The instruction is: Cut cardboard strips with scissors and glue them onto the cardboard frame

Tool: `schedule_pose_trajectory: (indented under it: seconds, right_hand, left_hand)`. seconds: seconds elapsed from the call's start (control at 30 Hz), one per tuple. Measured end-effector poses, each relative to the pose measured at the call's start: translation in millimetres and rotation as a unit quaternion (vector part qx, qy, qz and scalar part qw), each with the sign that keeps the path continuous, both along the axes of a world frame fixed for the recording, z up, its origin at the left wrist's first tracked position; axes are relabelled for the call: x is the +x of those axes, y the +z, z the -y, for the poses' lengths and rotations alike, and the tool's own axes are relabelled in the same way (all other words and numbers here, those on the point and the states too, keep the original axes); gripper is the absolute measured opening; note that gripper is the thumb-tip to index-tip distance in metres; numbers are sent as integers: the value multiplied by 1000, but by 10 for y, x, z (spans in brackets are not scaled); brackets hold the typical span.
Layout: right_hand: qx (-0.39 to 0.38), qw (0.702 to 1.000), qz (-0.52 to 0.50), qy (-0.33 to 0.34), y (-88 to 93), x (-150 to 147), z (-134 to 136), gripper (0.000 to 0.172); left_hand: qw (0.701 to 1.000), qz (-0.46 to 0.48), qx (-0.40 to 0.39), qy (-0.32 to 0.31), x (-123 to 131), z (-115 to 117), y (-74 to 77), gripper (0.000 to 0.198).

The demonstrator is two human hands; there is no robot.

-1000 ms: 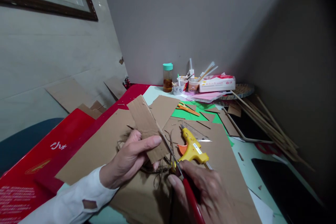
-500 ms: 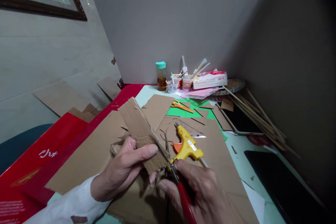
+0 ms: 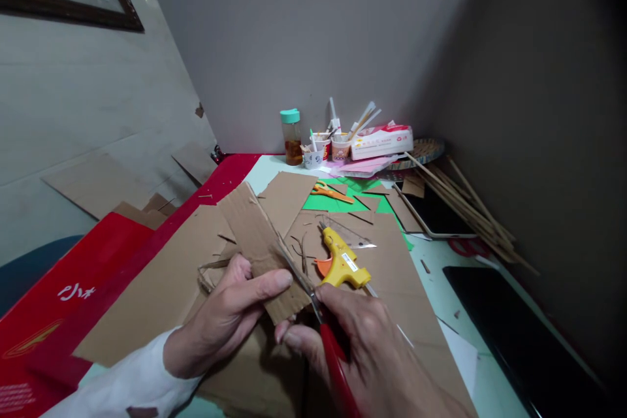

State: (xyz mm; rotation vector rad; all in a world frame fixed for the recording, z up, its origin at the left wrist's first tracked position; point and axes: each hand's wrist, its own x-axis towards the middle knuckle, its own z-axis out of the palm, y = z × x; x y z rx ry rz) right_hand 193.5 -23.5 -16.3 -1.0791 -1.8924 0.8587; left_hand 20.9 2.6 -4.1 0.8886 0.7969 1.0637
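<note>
Cardboard strip (image 3: 259, 241), pinched in the left hand (image 3: 228, 320), looks partly trimmed: scissors (image 3: 313, 304) gripped by the right hand (image 3: 367, 359) bite along its lower right edge, upper stretch uncut.

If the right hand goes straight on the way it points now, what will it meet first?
Most likely the cardboard strip in the left hand: the right hand aims its red-handled scissors along that strip's edge, though depth is unclear.

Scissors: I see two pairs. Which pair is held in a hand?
The red-handled pair, in the right hand, its blades at the cardboard strip. The orange pair lies alone on the green paper farther back.
</note>
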Motion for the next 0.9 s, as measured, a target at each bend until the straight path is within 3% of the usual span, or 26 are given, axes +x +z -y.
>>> schedule_pose_trajectory:
  seconds: [0.17, 0.37, 0.57, 0.77, 0.9]
  right_hand:
    - [-29, 999, -16, 27, -21, 5, -14, 26]
    - [-15, 996, 81, -40, 22, 17, -35, 28]
    - [-40, 997, 63, -28, 48, 20, -16, 32]
    - [-23, 999, 44, -18, 70, 21, -19, 28]
    - [-16, 999, 38, -9, 105, 22, -22, 36]
  left_hand:
    - [1000, -7, -26, -12, -24, -12, -26, 21]
    - [1000, -10, -27, 8, 36, 9, 5, 21]
    - [998, 1, -55, -17, 49, 53, -13, 17]
    - [999, 4, -23, 28, 11, 45, 26, 10]
    - [999, 32, -21, -6, -7, 19, 36, 14]
